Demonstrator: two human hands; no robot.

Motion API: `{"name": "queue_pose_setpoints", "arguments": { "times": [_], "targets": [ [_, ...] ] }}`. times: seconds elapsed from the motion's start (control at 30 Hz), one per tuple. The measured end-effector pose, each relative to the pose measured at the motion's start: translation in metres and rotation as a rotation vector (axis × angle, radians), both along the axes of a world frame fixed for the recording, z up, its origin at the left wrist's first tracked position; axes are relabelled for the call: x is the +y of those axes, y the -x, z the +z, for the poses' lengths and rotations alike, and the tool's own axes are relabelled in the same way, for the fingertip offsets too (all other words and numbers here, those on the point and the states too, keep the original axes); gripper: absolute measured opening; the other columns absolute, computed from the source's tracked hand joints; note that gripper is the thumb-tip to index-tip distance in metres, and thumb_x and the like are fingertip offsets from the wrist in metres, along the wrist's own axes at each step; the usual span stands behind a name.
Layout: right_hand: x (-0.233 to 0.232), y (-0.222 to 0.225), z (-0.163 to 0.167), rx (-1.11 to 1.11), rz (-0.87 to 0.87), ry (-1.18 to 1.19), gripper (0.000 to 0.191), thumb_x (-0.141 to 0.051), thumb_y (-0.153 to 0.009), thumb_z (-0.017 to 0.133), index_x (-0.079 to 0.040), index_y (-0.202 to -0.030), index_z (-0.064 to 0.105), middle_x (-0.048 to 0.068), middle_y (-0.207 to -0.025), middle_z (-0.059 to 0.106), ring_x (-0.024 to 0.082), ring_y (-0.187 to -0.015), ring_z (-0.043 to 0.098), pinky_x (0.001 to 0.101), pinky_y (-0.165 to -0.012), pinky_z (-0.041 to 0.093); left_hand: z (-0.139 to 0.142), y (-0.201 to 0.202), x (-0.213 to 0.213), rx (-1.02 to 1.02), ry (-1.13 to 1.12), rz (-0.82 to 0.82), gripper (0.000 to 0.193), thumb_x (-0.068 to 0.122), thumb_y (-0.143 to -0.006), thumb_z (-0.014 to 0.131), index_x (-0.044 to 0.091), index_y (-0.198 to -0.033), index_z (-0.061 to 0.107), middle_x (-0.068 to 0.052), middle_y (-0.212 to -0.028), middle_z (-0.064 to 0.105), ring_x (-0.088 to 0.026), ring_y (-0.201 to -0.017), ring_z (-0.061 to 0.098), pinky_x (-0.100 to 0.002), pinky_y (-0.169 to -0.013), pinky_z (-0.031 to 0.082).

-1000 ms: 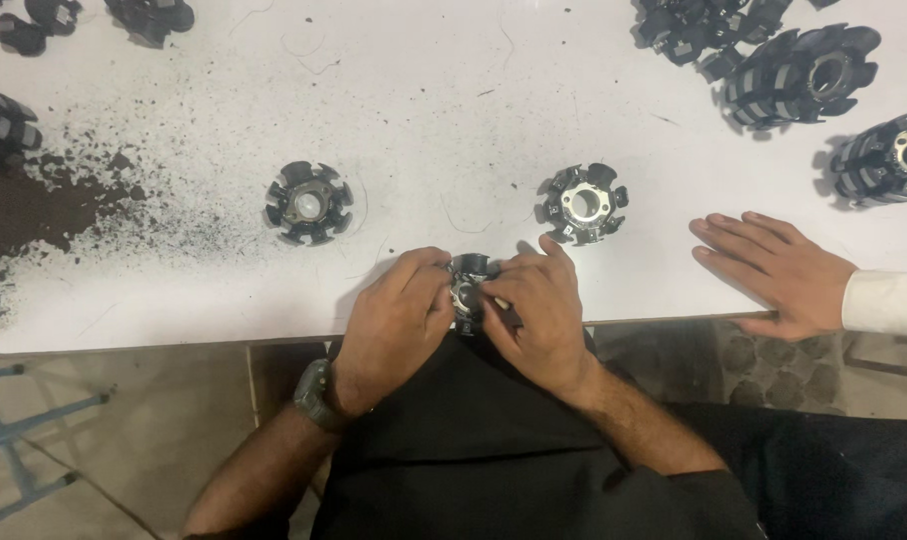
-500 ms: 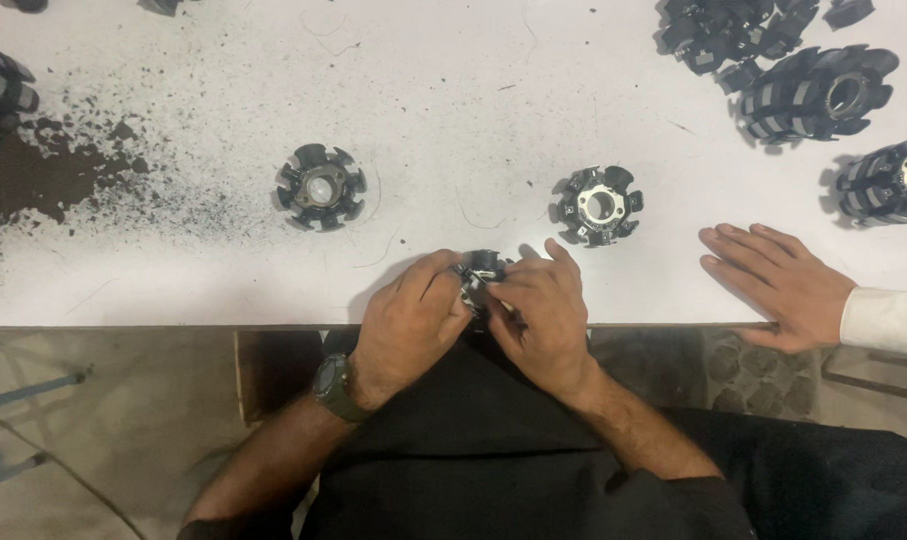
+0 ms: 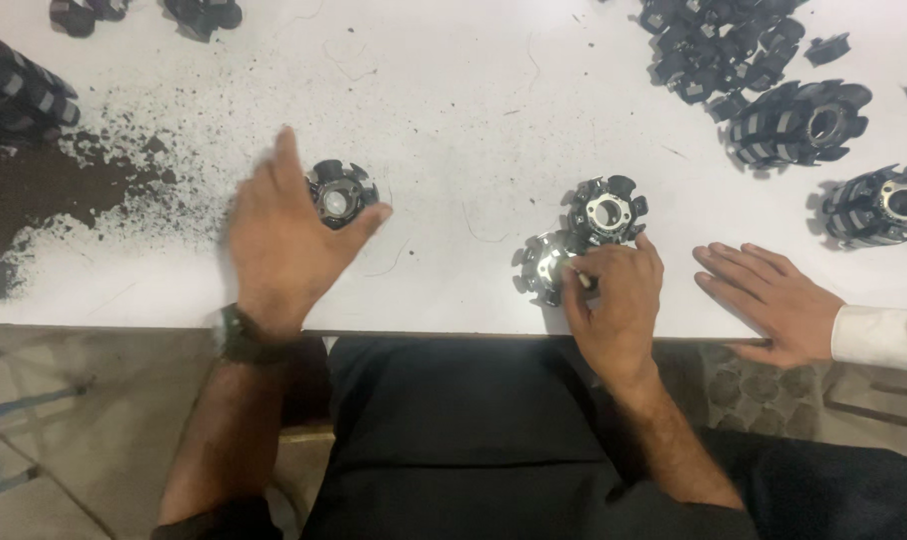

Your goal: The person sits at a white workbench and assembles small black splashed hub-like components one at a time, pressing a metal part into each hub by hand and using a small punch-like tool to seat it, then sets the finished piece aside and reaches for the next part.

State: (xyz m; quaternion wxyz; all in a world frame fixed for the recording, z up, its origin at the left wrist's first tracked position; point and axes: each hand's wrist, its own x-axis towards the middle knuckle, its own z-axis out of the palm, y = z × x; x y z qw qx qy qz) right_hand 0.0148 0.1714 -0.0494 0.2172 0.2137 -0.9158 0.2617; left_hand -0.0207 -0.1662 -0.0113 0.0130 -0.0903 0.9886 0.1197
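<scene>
White desk [image 3: 454,90] with black dust speckled toward 9 o'clock, black slotted rotor parts [image 3: 342,192] with shiny silver centres, and a white sleeve [image 3: 882,337] at 3 o'clock over black trousers [image 3: 454,440].

A white tabletop [image 3: 454,90] carries dark grit [image 3: 64,190] spread over its left part, thickest toward the left edge. Stacked black finned rings [image 3: 19,90] sit at the far left edge, and two more black pieces [image 3: 204,12] lie at the far edge. A heap of black parts [image 3: 724,45] fills the far right corner. A co-worker's hand [image 3: 769,300] in a white sleeve [image 3: 884,338] lies flat near the right front edge.
</scene>
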Motion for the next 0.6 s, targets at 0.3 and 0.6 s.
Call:
{"name": "queue_pose_setpoints", "arguments": {
  "times": [0.3,0.6],
  "targets": [
    [0.008,0.013,-0.008,0.004,-0.083,-0.011,0.023,0.0,-0.093,0.076,-0.006,-0.111,0.062,0.007,-0.103,0.064,0.026,-0.097,0.061,0.0572,-0.119,0.037,-0.019,-0.058,0.077,0.096,-0.282,-0.741,0.112,0.048,-0.072,0.087,-0.002,-0.154,0.028,-0.022,-0.134,0.054,-0.032,-0.114,0.053,-0.048,-0.099,0.048],
    [0.011,0.01,-0.006,0.016,0.012,0.251,0.023,-0.002,-0.095,0.073,-0.004,-0.114,0.06,0.009,-0.11,0.067,0.026,-0.107,0.068,0.0583,-0.125,0.034,-0.02,-0.037,0.102,0.402,-0.431,-0.753,0.049,0.031,-0.085,0.08,0.01,-0.123,0.058,-0.023,-0.147,0.046,-0.035,-0.132,0.048,-0.052,-0.104,0.046]
  ]
}}
